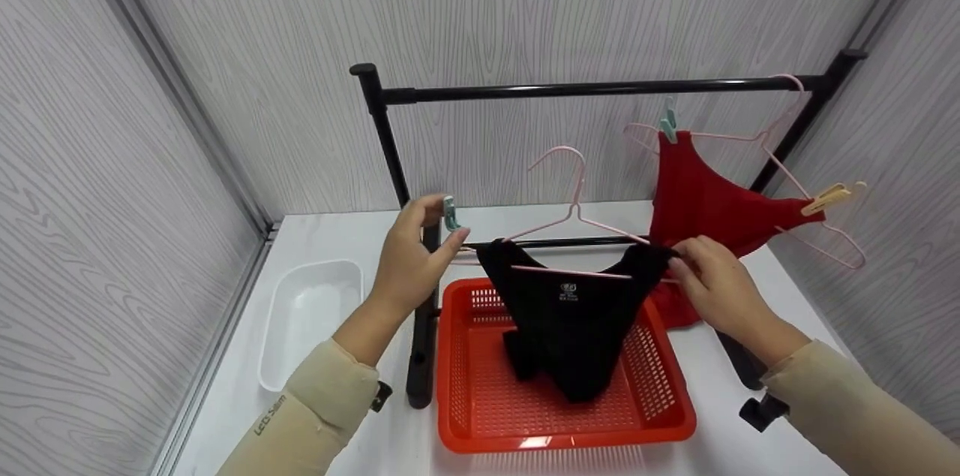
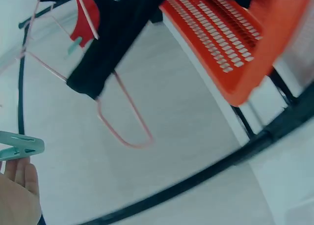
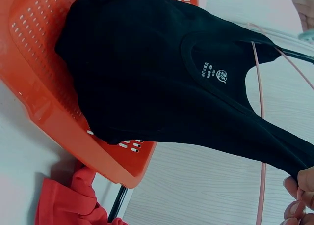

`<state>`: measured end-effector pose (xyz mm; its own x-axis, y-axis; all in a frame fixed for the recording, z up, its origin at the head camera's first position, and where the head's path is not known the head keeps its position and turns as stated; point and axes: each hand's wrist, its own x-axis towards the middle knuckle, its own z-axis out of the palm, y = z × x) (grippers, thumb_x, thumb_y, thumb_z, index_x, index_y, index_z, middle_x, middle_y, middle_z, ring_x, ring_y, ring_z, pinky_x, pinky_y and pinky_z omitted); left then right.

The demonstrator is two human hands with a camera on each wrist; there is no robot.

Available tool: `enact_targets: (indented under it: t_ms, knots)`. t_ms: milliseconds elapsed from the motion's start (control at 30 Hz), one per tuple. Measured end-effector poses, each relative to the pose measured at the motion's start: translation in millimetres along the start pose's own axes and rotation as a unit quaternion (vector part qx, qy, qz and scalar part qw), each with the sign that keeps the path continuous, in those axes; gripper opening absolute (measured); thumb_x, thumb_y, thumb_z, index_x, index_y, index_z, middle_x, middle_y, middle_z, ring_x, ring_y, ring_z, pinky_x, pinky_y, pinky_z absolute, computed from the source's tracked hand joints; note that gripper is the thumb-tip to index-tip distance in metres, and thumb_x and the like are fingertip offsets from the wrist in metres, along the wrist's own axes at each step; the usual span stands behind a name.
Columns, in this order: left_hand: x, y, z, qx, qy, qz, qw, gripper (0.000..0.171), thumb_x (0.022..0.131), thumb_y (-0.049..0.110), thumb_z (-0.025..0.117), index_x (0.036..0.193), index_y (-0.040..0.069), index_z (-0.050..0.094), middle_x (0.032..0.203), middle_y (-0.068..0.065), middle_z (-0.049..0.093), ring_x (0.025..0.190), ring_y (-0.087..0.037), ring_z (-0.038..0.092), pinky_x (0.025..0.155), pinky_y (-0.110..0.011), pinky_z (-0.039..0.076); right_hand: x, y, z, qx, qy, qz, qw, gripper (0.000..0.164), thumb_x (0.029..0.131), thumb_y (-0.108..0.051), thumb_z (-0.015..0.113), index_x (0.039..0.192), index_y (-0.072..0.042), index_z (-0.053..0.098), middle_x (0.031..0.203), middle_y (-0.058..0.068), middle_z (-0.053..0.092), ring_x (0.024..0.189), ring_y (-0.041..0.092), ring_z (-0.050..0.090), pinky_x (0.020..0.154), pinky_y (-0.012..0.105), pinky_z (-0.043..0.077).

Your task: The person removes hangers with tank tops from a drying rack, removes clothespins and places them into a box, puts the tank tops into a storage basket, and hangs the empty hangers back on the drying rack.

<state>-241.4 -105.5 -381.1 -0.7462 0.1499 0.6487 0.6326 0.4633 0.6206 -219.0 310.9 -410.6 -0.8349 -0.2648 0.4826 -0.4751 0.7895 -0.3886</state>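
A black tank top (image 1: 577,326) hangs on a pink wire hanger (image 1: 576,209), whose hook stands free below the rack's rail. My right hand (image 1: 716,284) pinches the top's right-side strap at the hanger; in the right wrist view, the fingertips (image 3: 294,210) close on strap and wire together. To the left of the other strap, my left hand (image 1: 409,258) holds a green clothespin (image 1: 451,214) between thumb and fingers, apart from the fabric. The left wrist view shows this clothespin (image 2: 20,145) near its left edge. The top's lower part droops into a red basket (image 1: 566,440).
A black rack's rail (image 1: 525,91) runs across the back. At right, a red garment (image 1: 701,191) hangs from another pink hanger (image 1: 784,161), with a green clothespin (image 1: 668,123) and a yellow clothespin (image 1: 829,198) on it. A white tray (image 1: 311,318) sits at left.
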Motion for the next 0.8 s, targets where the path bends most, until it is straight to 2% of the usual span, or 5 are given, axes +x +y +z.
enact_targets:
  t_ms: [200, 467, 600, 800]
  knots:
    - [-27.0, -34.1, -19.7, 0.030, 0.026, -0.053, 0.9978, 0.045, 0.091, 0.015, 0.075, 0.127, -0.002, 0.055, 0.115, -0.010, 0.060, 0.110, -0.021, 0.058, 0.099, -0.035, 0.047, -1, 3, -2, 0.003, 0.000, 0.004, 1.000, 0.006, 0.096, -0.002, 0.062, 0.101, -0.004, 0.065, 0.092, 0.006, 0.063, 0.083, 0.017, 0.053, 0.073, 0.042, 0.048]
    - [-59.8, -84.5, -45.3, 0.075, 0.038, -0.130, 0.9879, 0.044, 0.092, 0.012, 0.074, 0.128, -0.004, 0.054, 0.114, -0.014, 0.058, 0.109, -0.025, 0.058, 0.099, -0.036, 0.047, -1, 6, -2, 0.002, 0.004, 0.002, 1.000, 0.005, 0.096, -0.001, 0.063, 0.100, -0.003, 0.065, 0.092, 0.007, 0.063, 0.083, 0.016, 0.053, 0.072, 0.041, 0.047]
    - [-76.5, -105.9, -57.4, 0.104, 0.026, -0.170, 0.9795, 0.046, 0.093, 0.013, 0.072, 0.130, -0.005, 0.051, 0.116, -0.015, 0.057, 0.111, -0.028, 0.057, 0.100, -0.039, 0.047, -2, 5, -2, -0.002, 0.006, -0.002, 1.000, 0.004, 0.096, -0.001, 0.063, 0.100, -0.003, 0.064, 0.092, 0.006, 0.062, 0.081, 0.015, 0.051, 0.070, 0.039, 0.045]
    - [-97.8, -131.9, -67.7, 0.133, -0.013, -0.229, 0.9642, 0.048, 0.096, 0.014, 0.069, 0.133, -0.007, 0.047, 0.123, -0.020, 0.053, 0.118, -0.035, 0.055, 0.104, -0.045, 0.044, -3, 6, -4, -0.006, 0.002, 0.001, 1.000, 0.004, 0.097, -0.003, 0.062, 0.100, -0.002, 0.064, 0.092, 0.006, 0.062, 0.082, 0.017, 0.053, 0.070, 0.040, 0.046]
